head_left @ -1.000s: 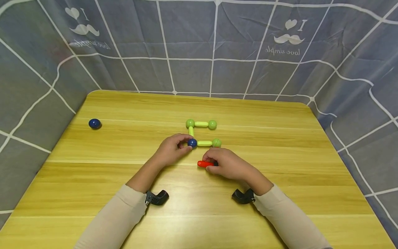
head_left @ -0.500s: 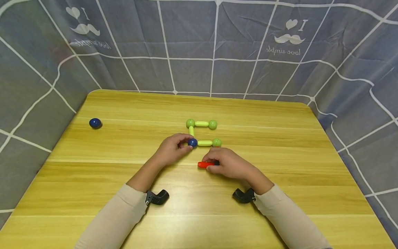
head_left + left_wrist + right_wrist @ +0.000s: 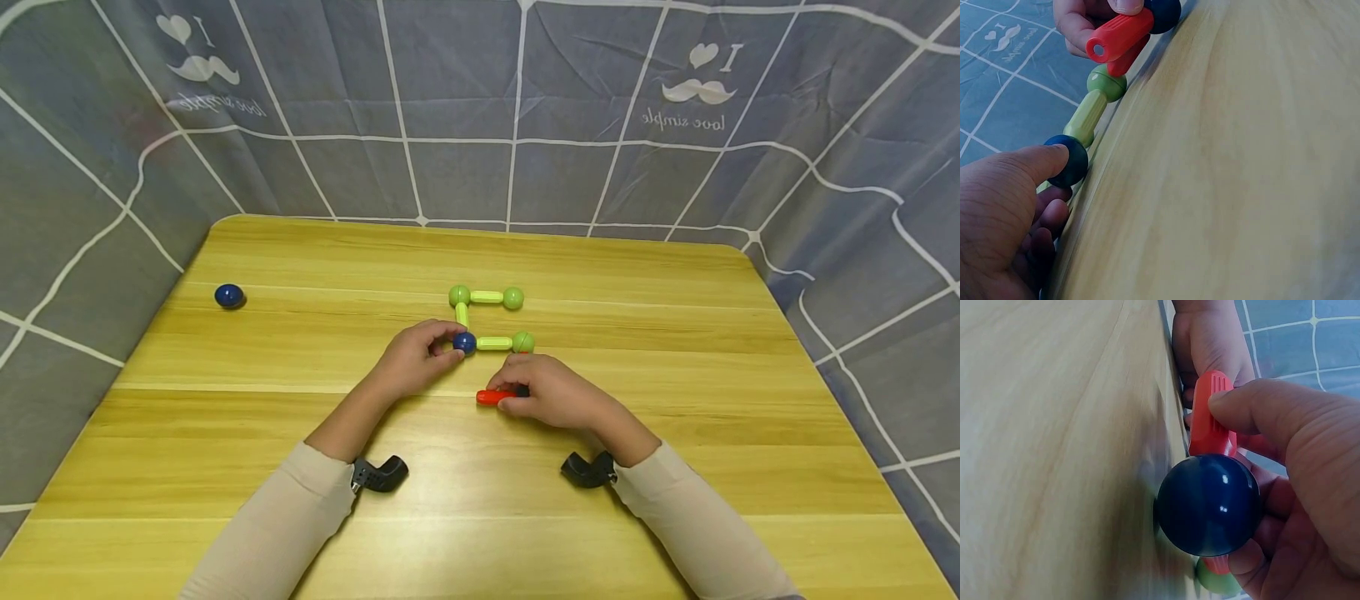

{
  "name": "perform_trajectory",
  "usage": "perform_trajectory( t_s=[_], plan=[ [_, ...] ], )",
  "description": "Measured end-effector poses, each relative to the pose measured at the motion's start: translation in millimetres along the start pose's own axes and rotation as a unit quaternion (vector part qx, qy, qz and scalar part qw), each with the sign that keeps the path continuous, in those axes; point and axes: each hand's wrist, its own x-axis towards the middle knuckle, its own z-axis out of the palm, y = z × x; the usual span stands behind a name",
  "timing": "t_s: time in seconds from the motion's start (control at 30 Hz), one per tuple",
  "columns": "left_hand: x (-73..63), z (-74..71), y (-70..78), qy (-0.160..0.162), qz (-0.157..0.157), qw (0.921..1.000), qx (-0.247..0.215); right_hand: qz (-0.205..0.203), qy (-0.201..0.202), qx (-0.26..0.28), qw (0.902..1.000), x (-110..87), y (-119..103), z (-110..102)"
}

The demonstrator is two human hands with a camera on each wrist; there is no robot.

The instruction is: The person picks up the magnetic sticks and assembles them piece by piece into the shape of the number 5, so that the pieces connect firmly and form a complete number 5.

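Note:
My left hand (image 3: 416,358) pinches a dark blue ball (image 3: 464,342) between thumb and fingers. This ball joins two yellow-green rods; one rod (image 3: 494,343) leads right to a green ball (image 3: 522,342), the other back to another green ball (image 3: 459,296). My right hand (image 3: 558,392) grips a red rod (image 3: 1213,412) with the thumb on its ribbed side. A second dark blue ball (image 3: 1209,505) sits at that rod's end. From it another red rod (image 3: 1217,563) reaches the green ball (image 3: 1219,582) and appears to touch it. The right fingers partly hide this joint.
At the back, one more yellow-green rod (image 3: 487,297) ends in a green ball (image 3: 513,297). A loose dark blue egg-shaped piece (image 3: 228,296) lies at the far left of the wooden table (image 3: 480,517). A grey checked curtain (image 3: 465,100) surrounds the table's back and sides.

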Motion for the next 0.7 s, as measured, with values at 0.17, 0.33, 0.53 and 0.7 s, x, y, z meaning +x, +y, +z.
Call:
perform_trajectory(
  t_s=[0.17,0.33,0.53,0.7],
  plan=[
    [-0.2,-0.3,1.0,0.000,-0.002,1.0000,-0.001,0.001,0.005,-0.001,1.0000,-0.5,0,1],
    [0.0,-0.6,1.4,-0.005,-0.003,1.0000,-0.008,0.003,0.007,-0.002,1.0000,-1.2,1,2],
    [-2.2,-13.8,4.8,-0.012,0.007,0.9988,-0.048,0.006,0.007,-0.004,0.9999,-1.6,1,3],
    [-7.5,-47.9,7.3,0.012,-0.007,0.9995,-0.030,0.008,0.008,-0.007,0.9999,-1.2,0,3]
  ],
)
